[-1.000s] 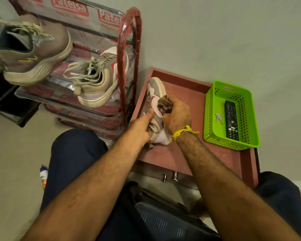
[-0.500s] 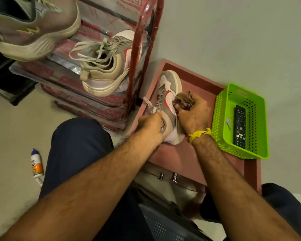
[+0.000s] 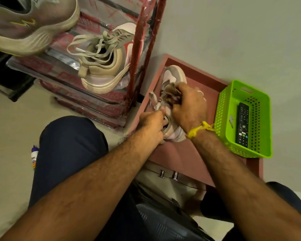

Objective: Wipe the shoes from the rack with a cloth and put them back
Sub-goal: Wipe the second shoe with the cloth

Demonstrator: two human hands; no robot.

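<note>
A grey and pink sneaker [image 3: 174,73] lies on the reddish-brown table top [image 3: 177,153]. My left hand [image 3: 152,126] grips its heel collar, fingers curled into the opening. My right hand [image 3: 189,106] holds a bunched brownish cloth [image 3: 170,94] pressed on the laces and tongue. The sneaker's middle is hidden under both hands. Its matching sneaker [image 3: 104,63] sits on the red shoe rack [image 3: 139,54] to the left, laces loose. A larger grey running shoe [image 3: 33,26] sits on a higher shelf at top left.
A green plastic basket [image 3: 233,94] at the table's right holds a black remote [image 3: 242,126] and a key. A small bottle [image 3: 34,155] lies on the floor by my left knee. A wall rises right behind the table. Drawer handles [image 3: 169,174] show below the table edge.
My right hand has moved the cloth from the sneaker's right side onto the laces on top. My left hand keeps its grip at the heel. The camera has come closer.
</note>
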